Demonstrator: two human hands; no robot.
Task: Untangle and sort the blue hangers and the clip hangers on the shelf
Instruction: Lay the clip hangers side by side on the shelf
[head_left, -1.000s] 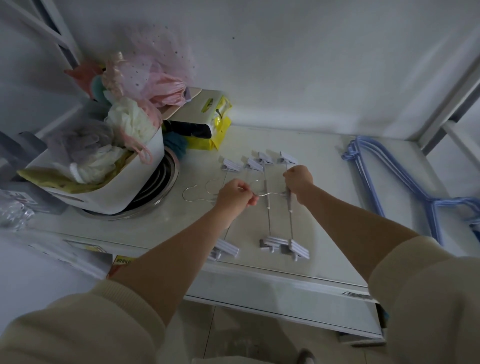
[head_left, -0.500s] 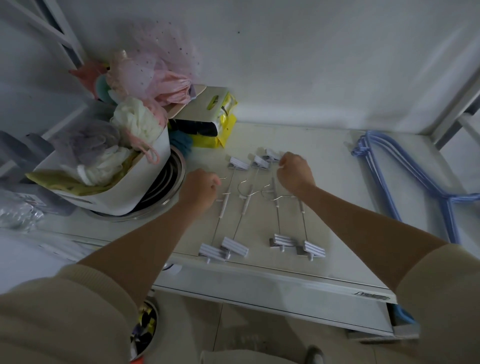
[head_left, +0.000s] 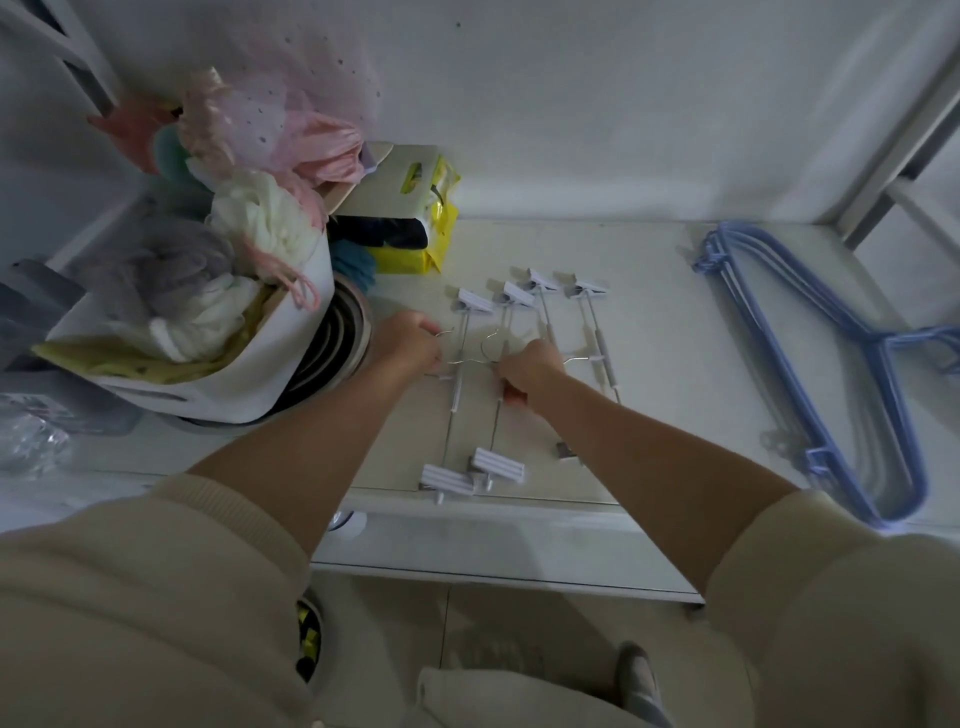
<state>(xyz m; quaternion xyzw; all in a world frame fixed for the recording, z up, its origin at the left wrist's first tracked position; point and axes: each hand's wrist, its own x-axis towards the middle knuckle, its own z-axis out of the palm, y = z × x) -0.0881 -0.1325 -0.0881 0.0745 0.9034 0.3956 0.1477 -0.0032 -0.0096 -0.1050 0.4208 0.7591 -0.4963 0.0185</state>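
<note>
Several metal clip hangers (head_left: 540, 332) with pale clips lie side by side in the middle of the white shelf (head_left: 649, 364), clips at the far and near ends. My left hand (head_left: 408, 345) is closed on the hook of the leftmost clip hanger (head_left: 457, 384). My right hand (head_left: 527, 371) is closed on the bar of the neighbouring clip hanger, just below its hook. A bundle of blue hangers (head_left: 810, 364) lies apart at the right end of the shelf, hooks at the far end.
A white bin (head_left: 218, 384) stuffed with fabric and pink netting stands at the left on a round ribbed object (head_left: 337, 353). A yellow and white package (head_left: 410, 218) sits against the back wall. The shelf's front edge (head_left: 493, 535) is near my arms.
My right hand has come down and left from the far clips to the middle of the second hanger. My left hand has shifted right onto the leftmost hanger's hook.
</note>
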